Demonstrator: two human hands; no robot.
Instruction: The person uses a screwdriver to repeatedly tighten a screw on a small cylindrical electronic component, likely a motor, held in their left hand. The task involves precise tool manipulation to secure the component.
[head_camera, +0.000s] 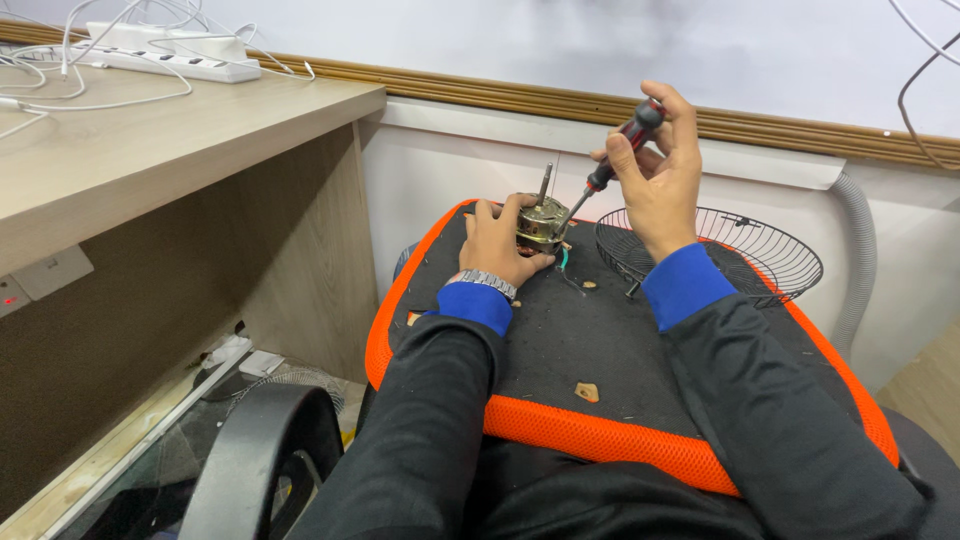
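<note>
**Motor screw being worked with screwdriver**

The small fan motor (541, 222), shaft upright, is gripped by the left hand (497, 243), fingers closed around its casing on the orange-edged black seat cushion (590, 340). The red-and-black screwdriver (612, 162) is clamped in the right hand (660, 175), tip angled down onto the motor's top, just right of the left hand. Step judged: 1 casing screw being turned. Next move likely calls for steady downward pressure and a firm hold on the casing. A wire fan guard (740, 255) lies just beside the right wrist. A wooden desk (150, 150) with 1 white power strip (175, 55) stands well left of the left hand; white wall behind.
</note>
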